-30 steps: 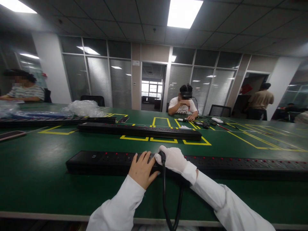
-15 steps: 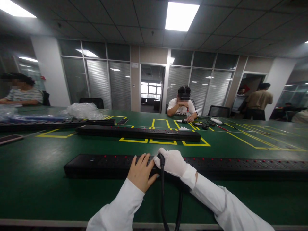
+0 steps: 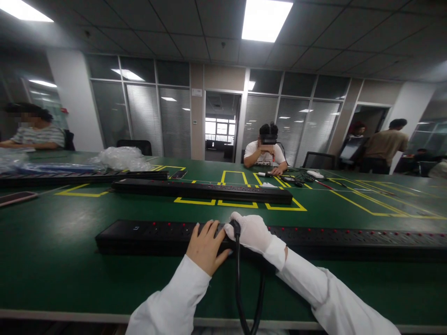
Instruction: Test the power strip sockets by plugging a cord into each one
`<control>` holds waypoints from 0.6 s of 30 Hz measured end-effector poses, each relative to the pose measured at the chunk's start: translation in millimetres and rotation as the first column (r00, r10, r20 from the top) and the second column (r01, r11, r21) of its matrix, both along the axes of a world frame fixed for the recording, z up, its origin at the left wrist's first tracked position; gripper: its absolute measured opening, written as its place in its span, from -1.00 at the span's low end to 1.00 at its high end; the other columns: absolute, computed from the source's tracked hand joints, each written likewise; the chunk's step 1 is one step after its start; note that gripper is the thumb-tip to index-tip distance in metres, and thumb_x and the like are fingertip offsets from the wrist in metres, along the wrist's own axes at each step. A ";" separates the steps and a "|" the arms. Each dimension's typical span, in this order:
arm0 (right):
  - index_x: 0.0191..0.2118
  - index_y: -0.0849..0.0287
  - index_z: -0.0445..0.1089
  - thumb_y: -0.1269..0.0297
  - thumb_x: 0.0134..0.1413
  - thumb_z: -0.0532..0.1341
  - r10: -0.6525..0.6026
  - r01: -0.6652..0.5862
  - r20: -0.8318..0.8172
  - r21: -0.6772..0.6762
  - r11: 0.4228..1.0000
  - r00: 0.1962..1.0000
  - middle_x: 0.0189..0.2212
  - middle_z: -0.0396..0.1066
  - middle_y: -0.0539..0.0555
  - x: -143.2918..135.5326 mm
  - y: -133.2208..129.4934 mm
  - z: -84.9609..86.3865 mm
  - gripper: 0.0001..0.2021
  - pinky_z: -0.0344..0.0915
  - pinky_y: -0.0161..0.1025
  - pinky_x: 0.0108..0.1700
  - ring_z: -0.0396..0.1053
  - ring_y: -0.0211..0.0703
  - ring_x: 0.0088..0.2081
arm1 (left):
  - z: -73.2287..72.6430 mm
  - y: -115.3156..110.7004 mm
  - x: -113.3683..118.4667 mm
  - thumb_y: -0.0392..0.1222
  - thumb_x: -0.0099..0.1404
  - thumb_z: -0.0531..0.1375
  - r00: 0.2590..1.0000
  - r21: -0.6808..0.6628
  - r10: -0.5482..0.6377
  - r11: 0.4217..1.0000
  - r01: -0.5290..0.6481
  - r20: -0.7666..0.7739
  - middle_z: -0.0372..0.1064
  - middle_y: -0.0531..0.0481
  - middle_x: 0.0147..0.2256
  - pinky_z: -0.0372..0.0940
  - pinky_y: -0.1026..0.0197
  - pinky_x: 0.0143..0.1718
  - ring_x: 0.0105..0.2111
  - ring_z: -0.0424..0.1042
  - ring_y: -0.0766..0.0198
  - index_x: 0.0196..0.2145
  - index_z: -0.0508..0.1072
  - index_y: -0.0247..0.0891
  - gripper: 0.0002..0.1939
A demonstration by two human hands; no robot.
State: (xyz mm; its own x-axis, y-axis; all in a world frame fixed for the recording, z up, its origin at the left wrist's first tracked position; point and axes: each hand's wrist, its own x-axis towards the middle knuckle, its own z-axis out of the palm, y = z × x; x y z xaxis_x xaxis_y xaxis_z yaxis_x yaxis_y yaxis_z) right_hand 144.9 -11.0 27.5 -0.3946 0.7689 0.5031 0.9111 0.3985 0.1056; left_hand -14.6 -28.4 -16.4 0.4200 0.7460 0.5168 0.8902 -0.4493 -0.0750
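Observation:
A long black power strip (image 3: pixel 139 238) with a row of sockets and small red lights lies across the green table in front of me. My left hand (image 3: pixel 206 246), bare, rests on it with the fingers spread. Right beside it, my right hand (image 3: pixel 252 232) in a white glove is closed around a black power plug (image 3: pixel 236 229) at the strip's top. From the plug a thick black cable (image 3: pixel 239 288) hangs down in a loop past the table's front edge. The glove hides the plug's front, so I cannot tell how deep it sits.
A second black power strip (image 3: pixel 202 191) lies farther back, near yellow tape outlines (image 3: pixel 233 204). Plastic wrap (image 3: pixel 124 159) and more strips are at the left, with a phone (image 3: pixel 17 199). Across the table sits a person (image 3: pixel 265 151) among cables and small devices.
Both hands keep their places on the strip and plug. The view has shifted slightly. At the far right, a standing person has moved a little to the right.

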 end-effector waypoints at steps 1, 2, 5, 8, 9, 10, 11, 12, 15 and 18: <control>-0.29 0.10 0.28 0.10 0.08 -0.07 0.000 0.000 0.002 0.006 1.000 1.000 -0.58 0.39 -0.01 0.2 0.0 -0.2 -0.73 -0.06 -0.36 -0.48 0.32 -0.27 -0.54 | -0.5 0.1 0.3 0.02 0.12 0.05 1.000 0.003 -0.001 1.000 0.001 0.000 0.22 -0.14 0.00 0.02 -0.12 0.00 0.01 0.15 0.01 -0.04 0.25 -0.14 -0.55; -0.29 0.10 0.28 0.10 0.08 -0.08 0.000 0.000 0.005 0.012 1.000 1.000 -0.58 0.39 -0.02 0.4 0.0 -0.5 -0.73 -0.06 -0.36 -0.48 0.32 -0.26 -0.54 | -1.3 0.3 0.8 0.02 0.12 0.06 1.000 0.008 0.001 1.000 -0.001 0.001 0.22 -0.13 0.00 0.02 -0.12 0.00 0.01 0.15 0.01 -0.04 0.25 -0.14 -0.55; -0.30 0.09 0.27 0.10 0.08 -0.08 0.002 -0.003 0.014 0.030 1.000 1.000 -0.60 0.38 -0.02 0.8 -0.2 -1.3 -0.73 -0.08 -0.36 -0.50 0.32 -0.26 -0.55 | -4.6 0.9 3.0 0.00 0.10 0.09 1.000 0.029 0.020 0.999 -0.021 0.021 0.23 -0.11 0.00 0.00 -0.11 0.01 0.01 0.15 0.03 -0.04 0.26 -0.12 -0.55; -0.30 0.09 0.27 0.09 0.08 -0.08 0.006 -0.007 0.024 0.050 0.999 1.000 -0.60 0.38 -0.02 0.8 -0.6 -2.0 -0.73 -0.09 -0.35 -0.50 0.32 -0.25 -0.55 | -5.4 0.5 4.2 -0.01 0.09 0.10 0.999 0.034 0.033 0.999 -0.034 0.039 0.23 -0.11 -0.01 -0.01 -0.11 0.02 0.01 0.15 0.02 -0.05 0.27 -0.13 -0.56; -0.30 0.09 0.27 0.09 0.08 -0.08 0.005 -0.007 0.028 0.055 0.998 1.000 -0.60 0.38 -0.01 0.7 -0.8 -2.0 -0.73 -0.09 -0.35 -0.50 0.33 -0.25 -0.55 | -4.8 0.1 4.1 -0.01 0.10 0.09 0.999 0.026 0.028 0.999 -0.028 0.034 0.22 -0.11 0.00 -0.01 -0.12 0.01 0.01 0.15 0.02 -0.04 0.26 -0.13 -0.55; -0.30 0.09 0.27 0.09 0.08 -0.08 0.005 -0.007 0.032 0.059 0.998 0.999 -0.60 0.38 -0.01 0.5 -0.9 -1.9 -0.73 -0.09 -0.35 -0.50 0.33 -0.24 -0.55 | -3.7 -0.3 3.7 0.00 0.11 0.08 0.999 0.016 0.021 1.000 -0.021 0.027 0.22 -0.12 0.00 0.00 -0.12 0.01 0.01 0.14 0.02 -0.03 0.26 -0.14 -0.55; -0.30 0.10 0.27 0.09 0.08 -0.09 0.006 -0.008 0.037 0.061 0.998 0.999 -0.60 0.38 -0.01 0.3 -1.1 -1.8 -0.73 -0.10 -0.34 -0.50 0.32 -0.24 -0.55 | -2.5 -0.9 3.3 0.00 0.12 0.07 1.000 0.007 0.015 1.000 -0.015 0.018 0.22 -0.13 0.00 0.00 -0.13 0.00 0.01 0.14 0.01 -0.02 0.25 -0.14 -0.55; -0.31 0.10 0.26 0.10 0.08 -0.09 0.007 -0.009 0.041 0.060 0.998 0.999 -0.60 0.38 -0.01 0.1 -1.2 -1.5 -0.73 -0.10 -0.34 -0.50 0.32 -0.24 -0.56 | -1.2 -1.3 2.9 0.00 0.12 0.06 1.000 0.000 0.010 1.000 -0.010 0.011 0.21 -0.14 0.01 0.00 -0.13 0.00 0.01 0.14 0.01 -0.01 0.23 -0.14 -0.54; -0.31 0.11 0.26 0.10 0.08 -0.09 0.013 -0.016 0.046 0.055 0.998 0.999 -0.60 0.38 0.00 0.0 -1.5 -0.6 -0.73 -0.11 -0.34 -0.50 0.32 -0.25 -0.56 | 1.7 -2.4 2.0 0.02 0.13 0.05 1.000 -0.013 0.012 1.000 -0.012 -0.001 0.20 -0.14 0.01 0.01 -0.13 -0.01 0.02 0.13 0.01 0.00 0.21 -0.13 -0.52; -0.30 0.11 0.26 0.10 0.08 -0.08 0.015 -0.017 0.040 0.050 0.999 0.999 -0.60 0.38 0.00 0.5 -1.2 -0.7 -0.73 -0.10 -0.35 -0.50 0.32 -0.25 -0.55 | 2.2 -2.6 2.1 0.02 0.13 0.04 1.000 -0.027 0.020 0.999 -0.020 -0.001 0.20 -0.13 0.02 0.01 -0.14 -0.01 0.03 0.13 0.00 0.01 0.21 -0.13 -0.52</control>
